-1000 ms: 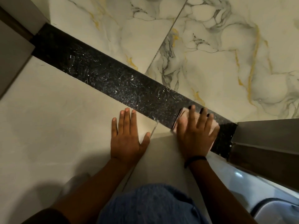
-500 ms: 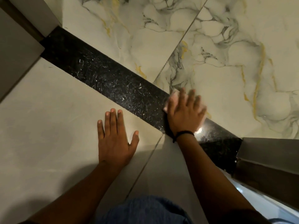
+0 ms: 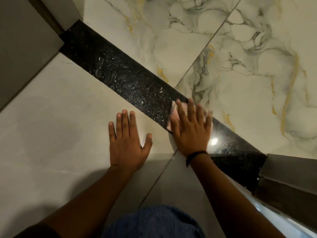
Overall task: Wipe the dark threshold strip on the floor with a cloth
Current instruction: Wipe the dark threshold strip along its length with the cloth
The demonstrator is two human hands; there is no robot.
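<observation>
Pressing with straight, spread fingers [image 3: 182, 110] of the right hand [image 3: 190, 134] on the pale cloth [image 3: 174, 115], flat on the dark threshold strip [image 3: 120, 74] right of its middle. Bracing with left hand [image 3: 127, 146] flat, fingers straight, on beige tile [image 3: 51, 134]. Keep pressure even; sweep toward the speckled left stretch.

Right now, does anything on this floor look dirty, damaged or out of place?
Yes: the strip carries white flecks and smears left of the cloth, while the part right of the right hand looks dark and glossy. Dirt or scratches, I cannot tell.
</observation>
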